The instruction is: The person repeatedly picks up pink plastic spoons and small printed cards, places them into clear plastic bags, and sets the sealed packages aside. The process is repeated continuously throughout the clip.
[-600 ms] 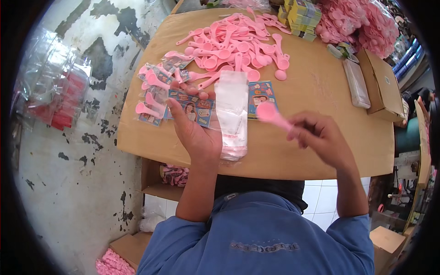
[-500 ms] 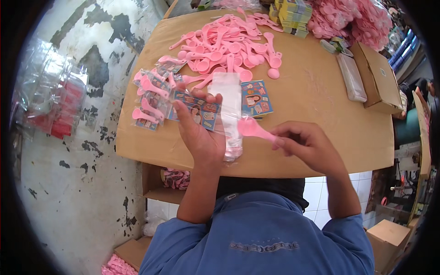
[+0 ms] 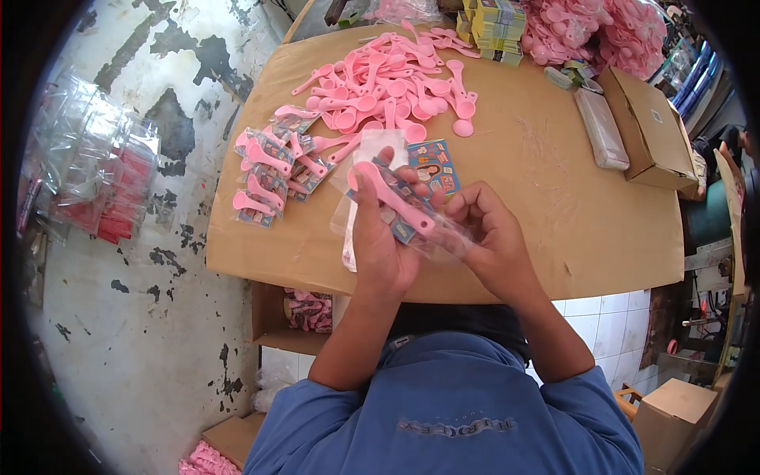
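A pink measuring spoon (image 3: 400, 202) lies over a blue printed card in a clear plastic bag (image 3: 447, 240). My left hand (image 3: 384, 257) holds this bundle from below, thumb beside the spoon's bowl and fingers behind the card. At the bag's handle-side end my right hand (image 3: 499, 249) is closed, thumb and fingers on the clear film. Partly behind my left hand are a stack of clear bags (image 3: 383, 142) and a pile of blue printed cards (image 3: 437, 158). Left of them lie several bagged spoons with cards (image 3: 269, 186).
A big heap of loose pink spoons (image 3: 380, 79) covers the table's far middle. Banded card bundles (image 3: 495, 28) and bulging bags of pink spoons (image 3: 586, 32) sit behind it. On the right are a cardboard box (image 3: 645, 131) and a clear-wrapped pack (image 3: 602, 127).
My right hand has brought the spoon left onto the card and now grips the bag's end instead. My left hand has moved right with the bagged card, away from the bagged spoons.
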Available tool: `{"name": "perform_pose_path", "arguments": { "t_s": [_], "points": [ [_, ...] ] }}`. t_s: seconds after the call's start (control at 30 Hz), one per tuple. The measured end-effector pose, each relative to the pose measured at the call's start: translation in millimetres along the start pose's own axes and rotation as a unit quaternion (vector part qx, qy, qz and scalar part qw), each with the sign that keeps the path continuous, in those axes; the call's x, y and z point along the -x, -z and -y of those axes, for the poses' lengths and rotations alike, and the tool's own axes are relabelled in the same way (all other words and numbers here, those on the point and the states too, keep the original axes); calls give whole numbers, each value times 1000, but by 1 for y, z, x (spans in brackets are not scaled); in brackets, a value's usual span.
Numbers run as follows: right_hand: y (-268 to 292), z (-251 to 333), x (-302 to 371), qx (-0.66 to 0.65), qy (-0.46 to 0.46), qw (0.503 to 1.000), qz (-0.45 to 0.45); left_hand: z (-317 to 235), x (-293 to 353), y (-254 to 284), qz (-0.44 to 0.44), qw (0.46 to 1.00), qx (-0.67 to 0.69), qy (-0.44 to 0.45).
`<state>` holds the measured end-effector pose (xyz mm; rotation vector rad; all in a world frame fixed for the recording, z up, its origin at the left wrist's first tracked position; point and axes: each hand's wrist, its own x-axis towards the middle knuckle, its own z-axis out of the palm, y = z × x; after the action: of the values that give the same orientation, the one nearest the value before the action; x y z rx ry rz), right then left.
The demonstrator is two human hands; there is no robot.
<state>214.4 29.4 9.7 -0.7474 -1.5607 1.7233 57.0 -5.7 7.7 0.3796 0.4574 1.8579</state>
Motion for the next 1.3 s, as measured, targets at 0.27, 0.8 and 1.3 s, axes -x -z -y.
{"name": "perform_pose_path", "arguments": {
  "t_s": [0.27,0.8,1.3],
  "points": [
    [-4,11,-1,324,315,883,-128,-3,4,-7,1,993,10,114],
    [17,39,-16,463,383,799,15,-11,6,5,167,931,180,272],
    [21,36,6,69,31,997,-23,-13,14,-16,107,933,-323,119]
  ]
}}
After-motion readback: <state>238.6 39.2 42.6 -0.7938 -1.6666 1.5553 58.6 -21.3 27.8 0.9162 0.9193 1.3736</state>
